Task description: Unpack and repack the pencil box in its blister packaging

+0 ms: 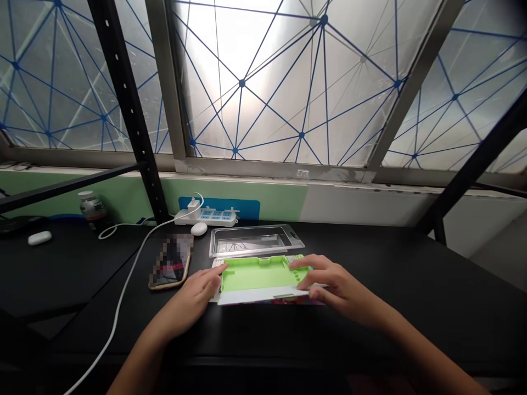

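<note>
A shallow bright green plastic tray [255, 275] with small moulded notches lies in front of me, with a white flap [259, 295] along its near side. Under the flap, a strip of colourful print shows at the right. My left hand [197, 293] grips the tray's left end, index finger stretched onto its rim and the other fingers partly hidden. Over the right end is my right hand [329, 280], fingertips on the tray and thumb at the near edge by the flap. Just behind the tray lies a clear plastic blister cover [251, 241].
A phone [171, 262] lies left of the tray, near a white cable [123, 291]. Behind are a white round object [198, 229], a power strip [214, 216] and a bottle [94, 209]. A white case [40, 238] sits far left. Black metal posts [135, 120] flank the desk.
</note>
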A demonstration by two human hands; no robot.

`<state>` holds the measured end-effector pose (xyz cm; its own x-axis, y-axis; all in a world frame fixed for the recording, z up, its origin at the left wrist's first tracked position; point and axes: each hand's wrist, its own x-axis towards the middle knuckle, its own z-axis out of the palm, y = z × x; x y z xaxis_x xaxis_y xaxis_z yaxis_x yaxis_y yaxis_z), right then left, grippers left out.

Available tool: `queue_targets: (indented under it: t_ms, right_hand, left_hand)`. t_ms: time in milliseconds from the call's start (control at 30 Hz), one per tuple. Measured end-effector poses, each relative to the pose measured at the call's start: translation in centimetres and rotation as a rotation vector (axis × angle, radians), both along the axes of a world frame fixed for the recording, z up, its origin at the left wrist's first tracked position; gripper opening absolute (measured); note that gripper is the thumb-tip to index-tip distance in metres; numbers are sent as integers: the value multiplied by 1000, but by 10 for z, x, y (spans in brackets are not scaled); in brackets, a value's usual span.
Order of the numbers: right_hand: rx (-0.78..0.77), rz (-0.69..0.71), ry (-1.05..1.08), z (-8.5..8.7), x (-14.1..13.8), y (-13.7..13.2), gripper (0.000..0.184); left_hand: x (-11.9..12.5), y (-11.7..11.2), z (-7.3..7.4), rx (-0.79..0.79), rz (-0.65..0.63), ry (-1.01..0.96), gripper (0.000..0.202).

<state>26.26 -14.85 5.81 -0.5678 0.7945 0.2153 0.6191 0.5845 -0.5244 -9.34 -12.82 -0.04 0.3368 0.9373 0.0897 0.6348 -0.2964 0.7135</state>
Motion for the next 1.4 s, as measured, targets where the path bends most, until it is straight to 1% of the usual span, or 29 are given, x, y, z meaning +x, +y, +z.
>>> queue_targets:
  t_ms: [67,100,133,200,233,267,333,433,500,567,600,633,700,800,833,900,967,1033,1067,1133,1200,1233,1300,1400]
  right_hand:
    - [-119,-20,51,-16,18,4,41]
    - [-146,-47,78,-26,26,7,49]
    - [-160,-85,84,-35,32,9,68]
    - [-185,-150,35,-50,40,12,111]
    - [-201,-167,0,-55,41,13,124]
    - [-219,-172,-28,-57,42,13,129]
    - [-239,-167,-37,-56,41,13,126]
    - [-229,-168,32,-51,40,14,111]
    - [-236,-173,127,-48,39,17,94]
    - [-275,-195,240,-48,38,20,69]
    - [-288,-214,283,-49,37,21,61]
    - [-286,-234,305,-50,36,22,56]
    - [-228,-262,271,-54,33,22,57]
    - [-115,-237,175,-60,27,19,74]
    - [-89,-228,165,-62,26,18,76]
    - [-43,-230,186,-61,23,17,74]
    - [-10,-256,228,-54,22,22,74]
    - [8,-259,267,-40,23,36,73]
    - [10,-245,279,-32,23,46,73]
    - [25,-200,286,-15,23,72,66]
    - [-6,-141,249,-4,22,100,61]
    - [-20,-117,228,-2,20,114,60]
    - [-26,-86,190,-6,13,136,58]
    - [16,-79,132,-23,3,152,57]
  left_hand:
    - [1,-2,-1,2,23,43,64]
    - [2,-3,-2,1,28,60,69]
    - [3,-3,-3,3,30,71,74]
    - [3,-3,-6,23,23,83,77]
    - [3,-3,-8,41,18,88,76]
    - [3,-2,-10,61,16,91,73]
    - [2,-2,-12,95,18,81,67]
    - [2,-1,-12,97,24,28,61]
    - [3,-2,-10,64,30,-24,62]
    - [5,-1,-9,34,52,-83,62]
    - [6,-1,-9,23,70,-109,62]
    - [8,-1,-9,17,90,-129,62]
    - [9,0,-8,12,124,-150,61]
    - [11,-3,-8,8,122,-166,61]
    - [12,-5,-7,15,116,-183,62]
    - [15,-8,-2,58,131,-230,64]
    - [22,-7,8,145,187,-269,63]
    - [31,-1,23,256,251,-257,59]
    - [36,6,32,316,281,-217,58]
    - [44,24,48,383,302,-124,61]
    - [50,45,59,417,335,-80,63]
    - [50,56,61,418,368,-71,61]
    - [49,72,58,396,411,-25,57]
    - [43,83,42,354,406,163,54]
